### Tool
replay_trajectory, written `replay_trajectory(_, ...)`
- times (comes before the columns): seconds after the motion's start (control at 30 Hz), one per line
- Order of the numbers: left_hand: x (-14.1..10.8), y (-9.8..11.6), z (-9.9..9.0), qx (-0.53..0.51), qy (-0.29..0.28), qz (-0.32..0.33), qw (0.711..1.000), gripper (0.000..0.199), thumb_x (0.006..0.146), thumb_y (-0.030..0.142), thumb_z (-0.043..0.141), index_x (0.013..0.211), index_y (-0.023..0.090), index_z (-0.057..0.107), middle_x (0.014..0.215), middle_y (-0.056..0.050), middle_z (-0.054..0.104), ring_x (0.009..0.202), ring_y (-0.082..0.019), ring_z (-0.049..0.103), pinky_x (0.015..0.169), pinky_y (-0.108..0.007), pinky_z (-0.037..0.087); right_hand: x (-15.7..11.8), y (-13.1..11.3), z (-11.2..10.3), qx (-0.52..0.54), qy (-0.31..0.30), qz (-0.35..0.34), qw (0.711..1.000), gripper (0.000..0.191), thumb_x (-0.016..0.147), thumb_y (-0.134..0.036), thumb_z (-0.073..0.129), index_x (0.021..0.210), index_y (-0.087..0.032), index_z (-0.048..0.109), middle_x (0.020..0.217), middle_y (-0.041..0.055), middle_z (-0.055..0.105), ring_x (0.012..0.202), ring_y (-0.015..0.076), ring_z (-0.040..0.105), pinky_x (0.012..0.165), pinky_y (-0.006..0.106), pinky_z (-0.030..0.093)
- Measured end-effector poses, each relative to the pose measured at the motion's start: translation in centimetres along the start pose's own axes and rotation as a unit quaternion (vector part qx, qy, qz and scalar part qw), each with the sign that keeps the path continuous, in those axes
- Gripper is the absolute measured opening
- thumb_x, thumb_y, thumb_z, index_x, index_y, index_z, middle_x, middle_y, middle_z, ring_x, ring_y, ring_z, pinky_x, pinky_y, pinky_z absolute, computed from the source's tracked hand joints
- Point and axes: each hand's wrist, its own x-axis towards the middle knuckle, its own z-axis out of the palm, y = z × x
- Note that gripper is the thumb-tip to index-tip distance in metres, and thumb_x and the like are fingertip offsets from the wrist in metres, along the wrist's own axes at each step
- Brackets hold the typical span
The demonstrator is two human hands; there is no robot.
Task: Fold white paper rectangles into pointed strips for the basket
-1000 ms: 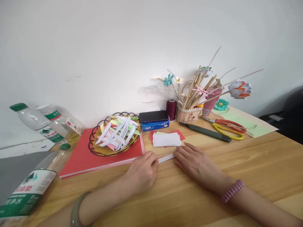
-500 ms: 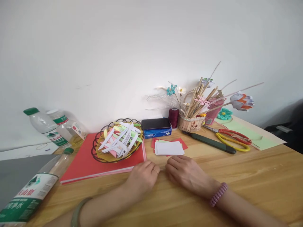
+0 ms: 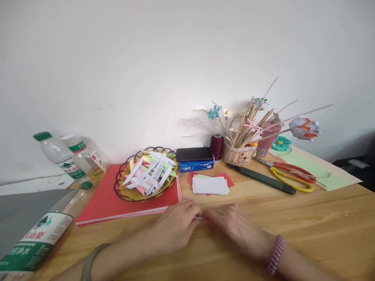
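My left hand [image 3: 181,221] and my right hand [image 3: 231,226] meet near the front middle of the wooden table, fingers closed. Between their fingertips shows a sliver of white paper [image 3: 199,218], mostly hidden by the fingers. Just beyond the hands lies a small stack of white paper pieces [image 3: 211,185] on top of red and green ones. To the left, a woven basket [image 3: 116,188] full of folded paper strips [image 3: 152,171] rests on red sheets [image 3: 96,199].
Plastic bottles [image 3: 38,242] lie and lean at the left. Behind the stack are a blue pack [image 3: 196,165] with a black phone [image 3: 193,153] and a thread spool [image 3: 216,147]. Rightward are a flower basket [image 3: 238,155], a green-handled tool [image 3: 266,180], scissors [image 3: 293,175] and pale green paper [image 3: 310,168].
My hands have come closer together, with the right hand lower and turned. White paper now shows between the fingertips. The view has shifted slightly.
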Motion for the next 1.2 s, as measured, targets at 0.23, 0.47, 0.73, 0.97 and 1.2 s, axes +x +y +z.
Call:
replay_trajectory(0.23, -0.3, 0.9, -0.4, 0.097, -0.06, -0.016, 0.993, 0.01, 0.087, 0.013, 0.043, 0.084, 0.017, 0.052, 0.074, -0.003, 0.065, 0.064, -0.018, 0.061, 0.056, -0.025, 0.042, -0.1, 0.5, -0.3, 0.028, 0.0, -0.018, 0.999, 0.023, 0.095, -0.019, 0.034, 0.084, -0.017, 0.053, 0.074, 0.0026, 0.062, 0.061, 0.0129, 0.054, 0.055, 0.025, 0.036)
replay_trajectory(0.47, -0.6, 1.0, -2.1, 0.101, -0.006, -0.016, 0.995, 0.009, 0.086, 0.013, 0.047, 0.089, 0.018, 0.053, 0.075, -0.001, 0.067, 0.063, -0.017, 0.063, 0.055, -0.023, 0.042, -0.9, 2.3, -1.9, 0.038, 0.03, -0.003, 0.999, 0.029, 0.096, -0.023, 0.029, 0.087, -0.017, 0.056, 0.068, 0.0026, 0.06, 0.057, 0.0145, 0.054, 0.054, 0.026, 0.037)
replay_trajectory(0.73, -1.7, 1.0, -4.5, 0.061, 0.034, -0.021, 0.997, 0.016, 0.088, 0.014, 0.041, 0.078, 0.018, 0.053, 0.063, 0.001, 0.061, 0.052, -0.013, 0.056, 0.051, -0.021, 0.04, -1.9, 4.3, -3.4, 0.093, 0.107, 0.081, 0.987, 0.038, 0.094, -0.038, 0.038, 0.065, -0.021, 0.055, 0.052, -0.0017, 0.057, 0.046, 0.0107, 0.053, 0.048, 0.022, 0.04)
replay_trajectory(0.97, -2.2, -1.7, -8.3, 0.322, 0.366, -0.081, 0.869, 0.025, 0.093, 0.023, 0.036, 0.089, 0.014, 0.059, 0.073, -0.005, 0.066, 0.065, -0.019, 0.061, 0.053, -0.026, 0.041, -2.2, 6.0, -4.2, 0.1, 0.227, 0.217, 0.944, 0.038, 0.089, -0.049, 0.04, 0.072, -0.021, 0.059, 0.06, 0.0017, 0.062, 0.051, 0.014, 0.058, 0.047, 0.024, 0.045)
replay_trajectory(1.2, -1.3, -3.0, -8.3, 0.442, 0.242, -0.059, 0.862, 0.031, 0.092, 0.024, 0.04, 0.105, 0.006, 0.061, 0.114, -0.019, 0.06, 0.106, -0.035, 0.052, 0.081, -0.047, 0.045, -1.9, 6.7, -2.9, 0.037, 0.203, 0.22, 0.954, 0.037, 0.091, -0.045, 0.039, 0.079, -0.02, 0.063, 0.068, 0.0029, 0.067, 0.058, 0.0162, 0.062, 0.05, 0.026, 0.048)
